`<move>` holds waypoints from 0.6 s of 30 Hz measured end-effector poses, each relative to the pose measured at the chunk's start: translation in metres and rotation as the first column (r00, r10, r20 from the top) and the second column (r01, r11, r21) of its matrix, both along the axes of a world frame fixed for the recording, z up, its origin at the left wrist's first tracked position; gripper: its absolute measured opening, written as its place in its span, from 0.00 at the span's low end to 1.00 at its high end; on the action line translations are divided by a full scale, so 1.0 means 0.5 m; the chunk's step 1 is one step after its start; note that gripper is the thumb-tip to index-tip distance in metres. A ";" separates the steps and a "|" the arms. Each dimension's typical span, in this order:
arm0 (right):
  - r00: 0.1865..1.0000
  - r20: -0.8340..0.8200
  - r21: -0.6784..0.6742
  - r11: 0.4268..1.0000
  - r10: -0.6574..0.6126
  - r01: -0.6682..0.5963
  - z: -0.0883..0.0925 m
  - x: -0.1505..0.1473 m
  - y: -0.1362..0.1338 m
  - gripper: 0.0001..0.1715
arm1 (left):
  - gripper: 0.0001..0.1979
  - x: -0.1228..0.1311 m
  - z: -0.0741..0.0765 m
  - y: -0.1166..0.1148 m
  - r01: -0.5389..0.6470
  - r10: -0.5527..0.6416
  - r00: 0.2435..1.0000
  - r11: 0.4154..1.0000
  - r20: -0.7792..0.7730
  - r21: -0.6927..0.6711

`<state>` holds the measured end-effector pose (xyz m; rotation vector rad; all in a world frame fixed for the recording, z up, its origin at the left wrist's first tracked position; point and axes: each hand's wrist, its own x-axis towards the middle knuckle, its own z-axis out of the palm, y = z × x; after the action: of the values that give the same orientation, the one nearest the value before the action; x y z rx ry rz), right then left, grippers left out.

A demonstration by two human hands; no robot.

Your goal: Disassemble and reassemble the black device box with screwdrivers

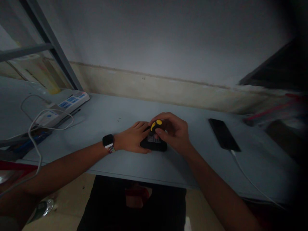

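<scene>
My right hand [174, 130] pinches a short screwdriver [157, 124] with a black and yellow handle. The screwdriver stands steeply over a small black device [156, 147] that lies on the table; its tip is hidden, so contact cannot be made out. A greyish printed panel shows on the device's upper face. My left hand [133, 138] grips the device from its left side, the thumb along the near edge and the fingers on the far side. A dark smartwatch [108, 140] is on the left wrist.
On the pale table [113, 110], a black phone [223, 134] with a white cable [252, 181] lies to the right. A white power strip [74, 100] and looping white cable [39, 150] are at the left, beside a metal frame [60, 61]. A wall [156, 86] closes the back.
</scene>
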<state>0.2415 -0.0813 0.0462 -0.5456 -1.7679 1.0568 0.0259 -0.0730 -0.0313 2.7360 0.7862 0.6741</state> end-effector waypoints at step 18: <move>0.994 -0.112 -0.120 0.992 0.019 -0.032 0.020 -0.015 -0.009 0.11 | 0.44 -0.001 0.008 0.001 0.030 -0.030 0.999 1.000 0.033 0.005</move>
<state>0.2340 -0.0858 0.0564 -0.5304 -1.6254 1.1962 0.0255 -0.0723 -0.0273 2.7272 0.7363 0.7139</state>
